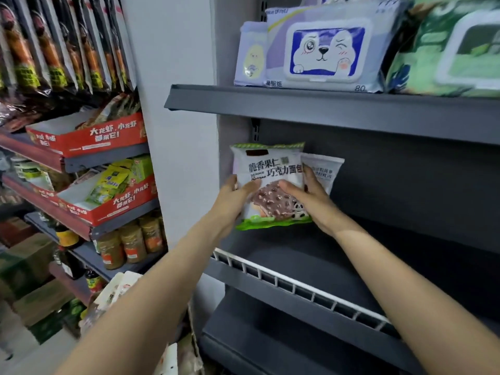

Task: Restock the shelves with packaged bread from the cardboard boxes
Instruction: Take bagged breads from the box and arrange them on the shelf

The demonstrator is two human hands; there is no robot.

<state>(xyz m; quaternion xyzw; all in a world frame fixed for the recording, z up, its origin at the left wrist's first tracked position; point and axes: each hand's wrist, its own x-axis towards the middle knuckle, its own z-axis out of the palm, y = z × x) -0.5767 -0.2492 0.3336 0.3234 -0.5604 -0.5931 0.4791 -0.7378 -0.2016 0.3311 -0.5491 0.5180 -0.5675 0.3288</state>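
Held upright between both hands over the left end of a dark grey metal shelf [311,255]: a white plastic-wrapped chocolate bread packet with green edges [270,182]; left hand [232,201] curled around its left edge, thumb on the front; right hand [311,197] gripping its right side, fingers wrapped behind; just behind, at the right, a second white packet [326,171], partly hidden; two packets counted; white wire rail [297,285] along the shelf's front edge; on the shelf above, three wet-wipe packs [324,50]; to the left, shop racks with red cardboard trays [92,139] and jars [132,244].
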